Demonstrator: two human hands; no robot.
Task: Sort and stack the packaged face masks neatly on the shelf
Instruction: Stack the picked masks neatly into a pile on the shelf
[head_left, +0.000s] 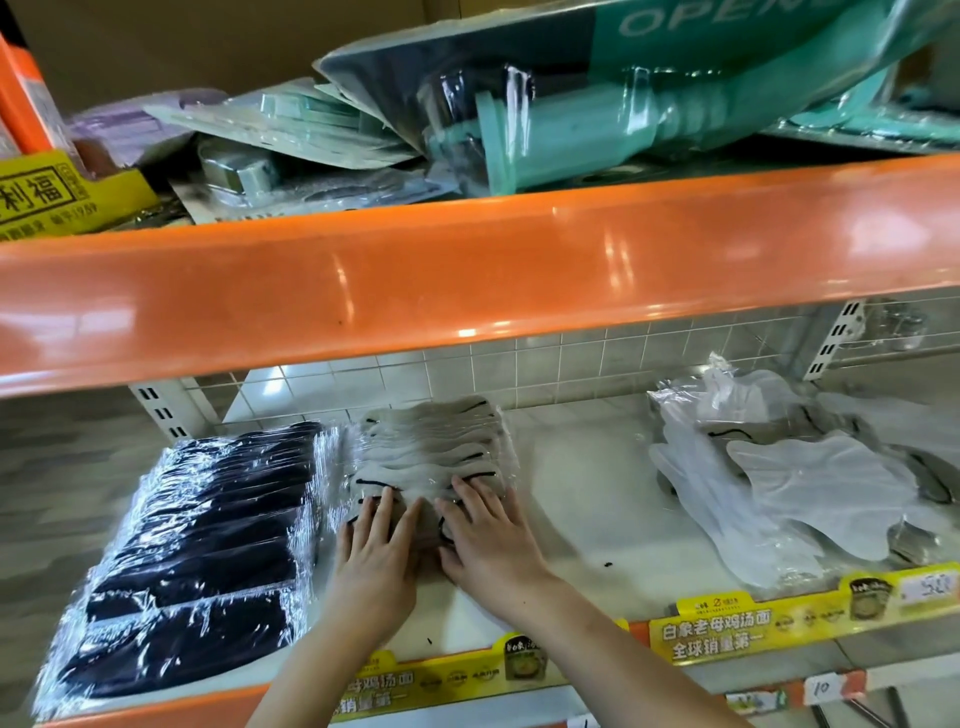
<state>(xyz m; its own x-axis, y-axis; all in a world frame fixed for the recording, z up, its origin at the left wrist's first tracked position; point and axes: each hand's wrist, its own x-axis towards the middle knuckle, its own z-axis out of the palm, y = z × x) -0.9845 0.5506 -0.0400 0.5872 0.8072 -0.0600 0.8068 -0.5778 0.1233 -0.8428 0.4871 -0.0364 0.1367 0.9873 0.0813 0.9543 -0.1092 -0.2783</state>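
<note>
Both hands: left (375, 540), right (488, 535) flat atop grey mask pack (431, 447).

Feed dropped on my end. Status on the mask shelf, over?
Left hand and right hand flat on grey mask stack. Black mask pack alongside, left. Loose white masks unsorted, right. Nothing blocking.

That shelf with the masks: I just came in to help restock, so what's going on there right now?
A person is tidying the lower shelf. Both the left hand and right hand lie flat on the row of grey packaged masks, pressing it into line beside the black packaged masks, which already sit in a neat row. A loose pile of pale masks at the right looks unsorted.
</note>
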